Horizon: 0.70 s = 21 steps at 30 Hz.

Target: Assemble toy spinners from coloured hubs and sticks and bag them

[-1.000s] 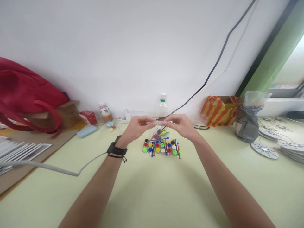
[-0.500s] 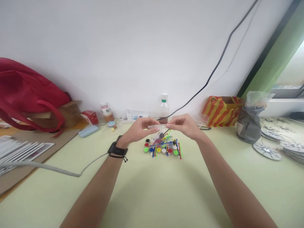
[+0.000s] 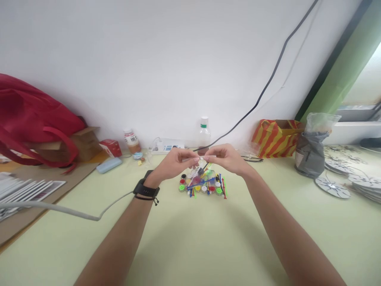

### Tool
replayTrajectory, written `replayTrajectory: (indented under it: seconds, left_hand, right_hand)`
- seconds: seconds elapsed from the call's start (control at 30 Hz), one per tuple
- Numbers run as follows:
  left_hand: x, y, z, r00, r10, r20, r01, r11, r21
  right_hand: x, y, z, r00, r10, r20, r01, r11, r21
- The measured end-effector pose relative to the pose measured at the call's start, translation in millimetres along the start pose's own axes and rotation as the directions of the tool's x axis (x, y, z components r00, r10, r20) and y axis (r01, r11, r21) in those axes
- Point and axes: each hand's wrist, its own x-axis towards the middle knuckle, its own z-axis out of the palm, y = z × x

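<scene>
Fingertips nearly meeting, my left hand point(image 3: 175, 163) and my right hand point(image 3: 228, 159) pinch a small translucent plastic piece point(image 3: 202, 163) between them, above the table. Its exact kind is too small and blurred to make out. Below and just behind the hands lies a group of small round pieces with red, green, yellow, white and black centres point(image 3: 198, 188). Blue, red and green arrow-tipped plastic sticks point(image 3: 224, 186) lie among them. A black watch with a cord point(image 3: 146, 189) is on my left wrist.
A bottle point(image 3: 204, 135) stands behind the hands, near a white power strip point(image 3: 171, 146). To the left are a red bag point(image 3: 35, 115), a light-blue case point(image 3: 109, 165) and a grey cable point(image 3: 74, 213). A striped bag point(image 3: 276, 139) and grey sack point(image 3: 310, 155) stand right.
My right hand has come closer to my left, and the fingertips now nearly touch. Less of the translucent piece shows between them. The view has shifted slightly.
</scene>
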Motion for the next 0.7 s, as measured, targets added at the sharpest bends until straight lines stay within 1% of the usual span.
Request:
replayTrajectory:
  seconds: [0.1, 0.2, 0.33, 0.43, 0.47, 0.5, 0.53, 0.57, 0.6, 0.63, 0.67, 0.7]
  left_hand:
    - [0, -2, -5, 0.998, -0.043, 0.037, 0.042, 0.998, 0.041]
    - [0, -6, -11, 0.993, -0.093, 0.074, 0.088, 0.994, 0.067]
    - [-1, -8, -16, 0.982, -0.148, 0.114, 0.140, 0.987, 0.077]
    - [-3, -9, -18, 0.976, -0.166, 0.138, 0.156, 0.984, 0.080]
    - [-3, -10, -19, 0.978, -0.163, 0.131, 0.153, 0.984, 0.088]
    - [-4, -10, -20, 0.983, -0.151, 0.101, 0.141, 0.985, 0.103]
    - [-3, -11, -21, 0.991, -0.128, 0.046, 0.121, 0.985, 0.125]
    - [-3, -13, -22, 0.995, -0.095, -0.026, 0.097, 0.984, 0.149]
    - [-2, -14, -22, 0.993, -0.060, -0.101, 0.076, 0.983, 0.166]
    - [0, -17, -21, 0.986, -0.031, -0.167, 0.060, 0.983, 0.173]
    - [1, -19, -19, 0.978, -0.017, -0.209, 0.052, 0.985, 0.167]
    - [3, -21, -15, 0.974, -0.019, -0.227, 0.054, 0.987, 0.150]
  right_hand:
    - [-2, 0, -6, 1.000, -0.012, 0.020, 0.014, 0.998, -0.068]
    - [-4, 1, -13, 0.998, 0.020, 0.053, -0.012, 0.991, -0.136]
    - [-6, 1, -17, 0.995, 0.047, 0.091, -0.032, 0.986, -0.164]
    - [-8, -2, -21, 0.994, 0.040, 0.105, -0.020, 0.982, -0.187]
    - [-10, -4, -25, 0.994, 0.038, 0.102, -0.016, 0.979, -0.203]
    - [-13, -6, -30, 0.996, 0.034, 0.083, -0.014, 0.975, -0.224]
    - [-17, -7, -36, 0.999, 0.027, 0.041, -0.017, 0.969, -0.246]
    - [-22, -7, -44, 1.000, 0.017, -0.021, -0.022, 0.962, -0.271]
    - [-28, -6, -53, 0.994, 0.002, -0.110, -0.035, 0.954, -0.297]
    - [-34, -4, -62, 0.978, -0.016, -0.207, -0.053, 0.945, -0.322]
    - [-40, 1, -70, 0.955, -0.041, -0.295, -0.071, 0.930, -0.361]
    - [-45, 7, -77, 0.927, -0.064, -0.369, -0.100, 0.907, -0.410]
